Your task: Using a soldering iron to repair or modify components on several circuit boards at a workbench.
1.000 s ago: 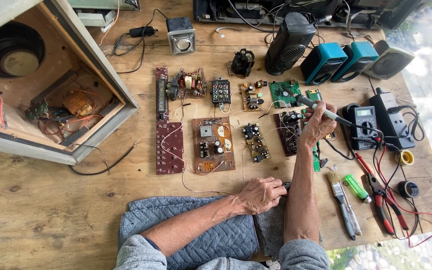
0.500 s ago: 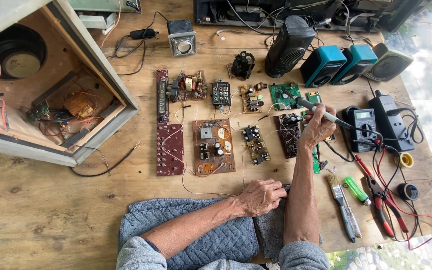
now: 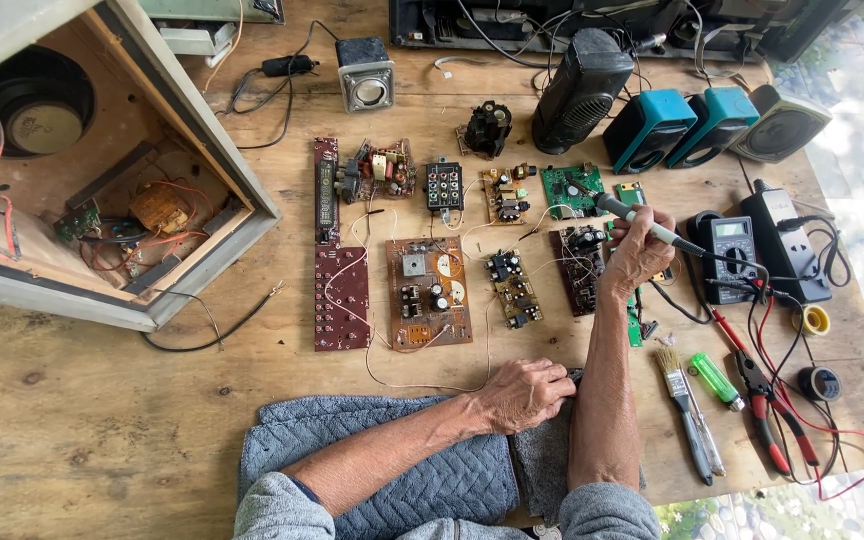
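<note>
My right hand (image 3: 638, 252) grips a soldering iron (image 3: 620, 211) by its handle, with the tip pointing left over a dark circuit board (image 3: 576, 262) below a green circuit board (image 3: 570, 188). My left hand (image 3: 525, 393) rests with curled fingers on a grey quilted cloth (image 3: 452, 478) at the table's near edge. Several other circuit boards lie in rows on the wooden table (image 3: 102, 420), among them a brown board (image 3: 428, 292) and a long maroon board (image 3: 338, 298), linked by thin white wires.
An open wooden speaker cabinet (image 3: 92, 190) lies at the left. At the back stand a black speaker (image 3: 582, 88), two teal speakers (image 3: 682, 128) and a small grey speaker (image 3: 366, 74). To the right are a multimeter (image 3: 728, 246), pliers (image 3: 764, 408), a brush (image 3: 682, 405) and a green lighter (image 3: 715, 380).
My right hand has shifted slightly with the soldering iron over the boards. My left hand stays on the cloth.
</note>
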